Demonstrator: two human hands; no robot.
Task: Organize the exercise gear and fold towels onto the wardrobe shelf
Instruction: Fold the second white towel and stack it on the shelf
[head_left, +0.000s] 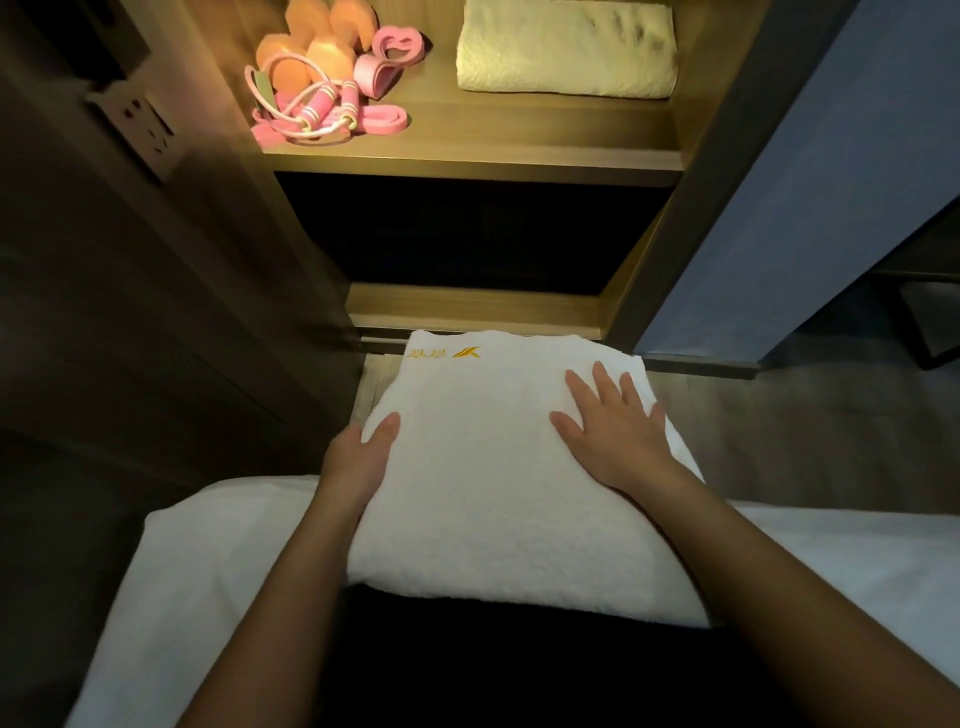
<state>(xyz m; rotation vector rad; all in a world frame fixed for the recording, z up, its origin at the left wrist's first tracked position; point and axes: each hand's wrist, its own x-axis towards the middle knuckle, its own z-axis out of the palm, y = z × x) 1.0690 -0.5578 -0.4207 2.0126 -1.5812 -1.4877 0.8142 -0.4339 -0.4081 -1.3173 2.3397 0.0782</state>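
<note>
While the wardrobe (644, 249) stands open ahead, its lit shelf (467, 150) has bare wood along the front edge and between the two groups of things on it; the compartment below is dark. A white bed (208, 545) runs across the bottom, with grey floor (779, 441) between it and the wardrobe base. A blue panel (805, 182) stands at the right of the wardrobe.

A folded white towel (478, 467) lies over the bed edge, its far corners reaching toward the wardrobe base. A folded cream towel (566, 49) sits on the right of the shelf, close to the side wall. On the left of the shelf lie orange dumbbells (311, 57), a pink jump rope (322, 106) in front of them and pink resistance bands (397, 44), near the cream towel but apart from it.

The right hand (613, 431) rests flat on top of the white towel near its right edge, fingers straight and spread. The left hand (358, 457) grips the towel's left edge, thumb on top, fingers hidden beneath.

Gold embroidery (467, 354) near the towel's far edge shows a slanted K-like mark; the small characters beside it are too small to read. A wall socket (143, 130) sits on the dark panel at left.
</note>
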